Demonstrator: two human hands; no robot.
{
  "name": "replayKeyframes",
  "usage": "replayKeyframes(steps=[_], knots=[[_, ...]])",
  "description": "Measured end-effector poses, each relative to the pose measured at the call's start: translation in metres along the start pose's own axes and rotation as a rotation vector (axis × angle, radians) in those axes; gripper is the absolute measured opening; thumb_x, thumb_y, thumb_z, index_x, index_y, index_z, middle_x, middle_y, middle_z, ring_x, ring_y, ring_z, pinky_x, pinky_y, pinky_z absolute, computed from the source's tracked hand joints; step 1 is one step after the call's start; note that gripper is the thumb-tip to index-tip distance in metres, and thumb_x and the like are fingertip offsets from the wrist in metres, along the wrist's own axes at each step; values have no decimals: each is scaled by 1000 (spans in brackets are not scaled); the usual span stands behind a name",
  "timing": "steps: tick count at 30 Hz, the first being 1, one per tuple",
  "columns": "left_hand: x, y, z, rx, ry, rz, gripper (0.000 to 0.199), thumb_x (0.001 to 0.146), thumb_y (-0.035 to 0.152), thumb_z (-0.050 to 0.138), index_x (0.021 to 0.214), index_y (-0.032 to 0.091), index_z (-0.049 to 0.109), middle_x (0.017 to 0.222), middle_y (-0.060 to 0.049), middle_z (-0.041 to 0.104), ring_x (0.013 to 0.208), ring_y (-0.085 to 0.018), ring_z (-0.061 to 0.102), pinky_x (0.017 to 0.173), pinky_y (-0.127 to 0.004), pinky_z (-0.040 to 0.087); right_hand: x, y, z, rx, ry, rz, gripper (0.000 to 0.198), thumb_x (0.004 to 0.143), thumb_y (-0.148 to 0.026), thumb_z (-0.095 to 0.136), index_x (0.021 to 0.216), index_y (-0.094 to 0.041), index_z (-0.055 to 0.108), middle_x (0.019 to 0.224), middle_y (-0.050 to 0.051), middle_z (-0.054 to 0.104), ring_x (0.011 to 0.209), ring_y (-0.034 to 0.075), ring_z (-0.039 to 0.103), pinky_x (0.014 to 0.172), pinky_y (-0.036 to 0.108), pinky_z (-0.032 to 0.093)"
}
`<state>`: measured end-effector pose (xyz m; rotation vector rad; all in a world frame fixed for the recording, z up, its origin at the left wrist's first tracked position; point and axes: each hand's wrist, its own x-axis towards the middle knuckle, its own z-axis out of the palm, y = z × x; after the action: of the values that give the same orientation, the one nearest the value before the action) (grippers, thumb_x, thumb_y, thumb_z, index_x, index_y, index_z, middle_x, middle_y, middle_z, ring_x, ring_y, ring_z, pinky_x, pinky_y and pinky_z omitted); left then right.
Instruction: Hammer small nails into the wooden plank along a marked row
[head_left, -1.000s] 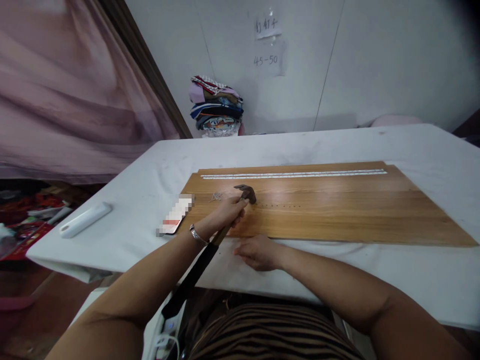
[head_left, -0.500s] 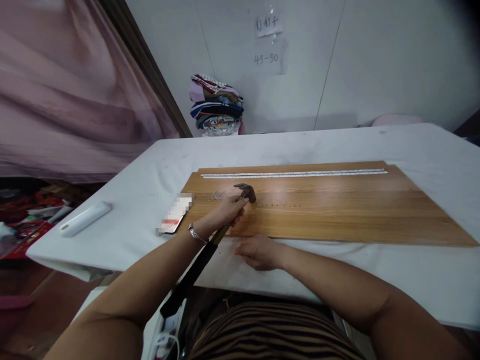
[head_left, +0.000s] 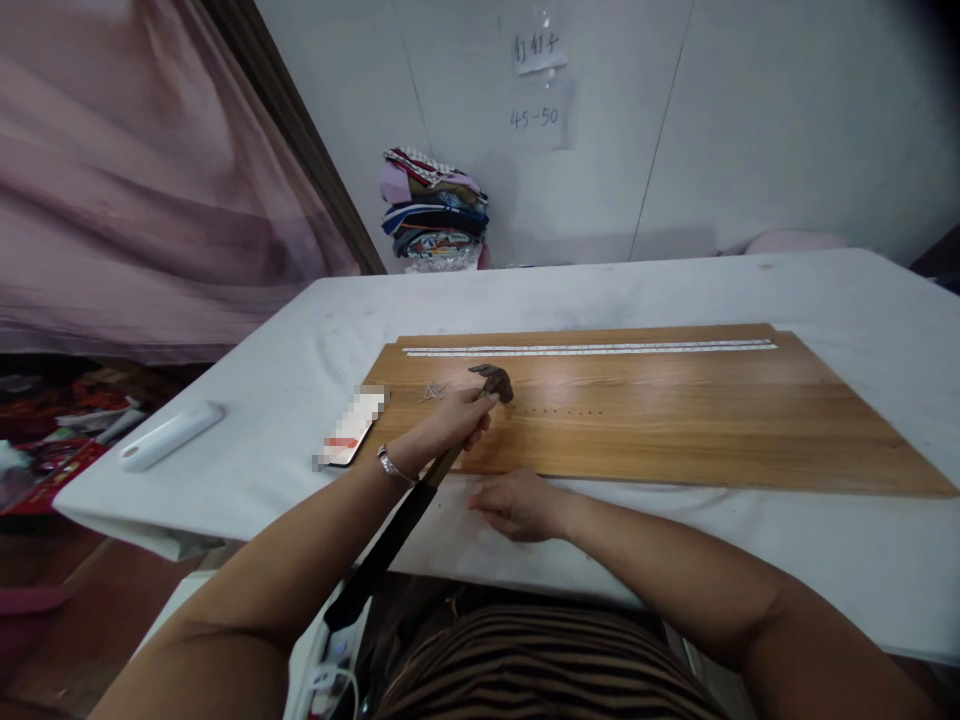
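My left hand (head_left: 459,418) is closed round a claw hammer (head_left: 496,382), gripping its neck just below the dark metal head. The long black handle (head_left: 386,550) slants back under my forearm, past the table edge. Beneath the head lies a wood-grain board (head_left: 675,440). Small dark dots, which look like nail heads, run in a row (head_left: 568,411) to the right of the hammer. A loose pile of nails (head_left: 433,391) is left of it. My right hand (head_left: 517,505) rests on the white cloth by the board's front edge, fingers curled in; whatever is inside is hidden.
Two white measuring strips (head_left: 589,348) lie along the board's far side. A phone (head_left: 351,436) is at its left end. A white cylindrical object (head_left: 172,437) lies on the cloth-covered table (head_left: 247,390). Folded clothes (head_left: 435,210) are stacked by the wall.
Both hands and the hammer stay in practically the same place. The whole view has shifted very slightly.
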<state>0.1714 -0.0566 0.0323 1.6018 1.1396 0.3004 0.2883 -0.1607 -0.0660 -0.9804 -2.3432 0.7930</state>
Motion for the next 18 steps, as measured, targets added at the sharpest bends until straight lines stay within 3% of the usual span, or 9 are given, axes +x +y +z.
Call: replayKeyframes(steps=[4,8,11,15,18], knots=[[1,7,0,-61,47,-43,25,94,40,53,85,16,53,64,2,52,42,-6,44,38,-19,34,3,1,6,271,47,76,28,89,-15,51,105,-20,74,99,6,75,91,22,68,80,34,52],[10,12,1,-155,95,-91,24,94,38,54,89,15,55,69,0,55,42,-7,45,39,-20,35,8,3,5,850,152,385,35,88,-25,57,120,-18,69,83,4,73,65,14,65,58,26,50],[20,15,3,-247,126,-92,25,94,39,55,93,15,56,72,0,56,44,-6,46,41,-20,36,8,2,-10,1180,289,360,42,82,-35,68,121,-19,66,97,7,73,85,18,70,68,29,54],[36,20,12,-363,173,-59,23,93,40,56,94,17,54,72,0,55,45,-7,46,40,-19,34,7,1,-31,1387,423,387,46,77,-38,76,118,-22,61,94,4,74,86,18,71,81,38,56],[47,27,24,-465,237,-60,27,92,43,55,92,16,53,71,-1,55,46,-7,44,42,-19,36,10,3,-41,1371,565,421,43,75,-36,78,111,-23,59,93,2,72,81,16,70,75,32,57]])
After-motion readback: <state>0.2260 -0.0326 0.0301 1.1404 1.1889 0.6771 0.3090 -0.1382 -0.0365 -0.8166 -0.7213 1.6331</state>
